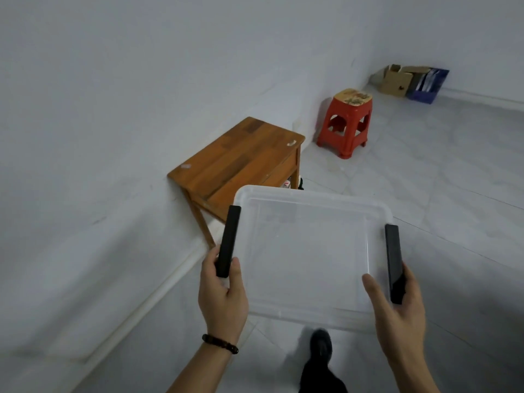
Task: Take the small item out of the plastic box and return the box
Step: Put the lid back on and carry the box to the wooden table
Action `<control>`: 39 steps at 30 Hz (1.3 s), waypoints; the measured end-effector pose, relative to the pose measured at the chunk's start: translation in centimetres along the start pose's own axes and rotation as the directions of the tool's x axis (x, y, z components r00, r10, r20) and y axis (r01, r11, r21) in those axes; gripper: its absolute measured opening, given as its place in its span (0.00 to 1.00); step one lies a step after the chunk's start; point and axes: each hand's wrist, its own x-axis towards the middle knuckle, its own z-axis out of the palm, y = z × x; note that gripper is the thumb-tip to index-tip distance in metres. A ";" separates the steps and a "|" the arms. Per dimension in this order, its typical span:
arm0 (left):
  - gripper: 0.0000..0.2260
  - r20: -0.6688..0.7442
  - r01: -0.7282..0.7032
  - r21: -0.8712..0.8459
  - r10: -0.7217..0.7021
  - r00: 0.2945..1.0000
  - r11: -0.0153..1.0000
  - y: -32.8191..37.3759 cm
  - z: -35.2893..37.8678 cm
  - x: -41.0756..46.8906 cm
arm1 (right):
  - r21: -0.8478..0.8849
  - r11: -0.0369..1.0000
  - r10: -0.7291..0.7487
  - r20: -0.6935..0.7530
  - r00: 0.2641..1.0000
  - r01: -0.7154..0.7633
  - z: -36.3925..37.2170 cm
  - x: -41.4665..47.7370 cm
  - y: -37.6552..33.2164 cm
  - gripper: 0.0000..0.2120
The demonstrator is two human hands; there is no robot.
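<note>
I hold a clear plastic box (309, 262) in the air in front of me, above the floor. It has a black latch handle on each side. My left hand (222, 296) grips the left black handle (228, 241). My right hand (397, 310) grips the right black handle (394, 263). The box looks empty; no small item shows inside it. A small white object (292, 142) lies on the wooden table's far right corner, too small to identify.
A low wooden table (241, 160) stands against the white wall just beyond the box. Farther back are a red plastic stool (347, 123), a cardboard box (395, 80) and a blue bin (428, 85). Pale tiled floor stretches to the right. My foot (320, 347) shows below the box.
</note>
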 end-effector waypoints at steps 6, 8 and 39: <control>0.15 -0.045 0.071 0.061 -0.068 0.997 0.996 -0.1 12.1 10.6 | -0.010 1.000 0.028 0.057 0.998 -0.027 6.8 16.7 0.4 0.28; 0.15 -0.090 0.093 0.070 -0.087 0.992 0.993 0.7 14.6 14.2 | -0.051 0.998 0.034 0.121 0.992 -0.028 9.5 21.7 -0.7 0.29; 0.25 -0.397 0.516 0.121 -0.435 0.808 0.848 -10.4 30.7 49.8 | -0.328 0.811 0.054 0.866 0.497 0.485 54.8 60.9 -4.4 0.43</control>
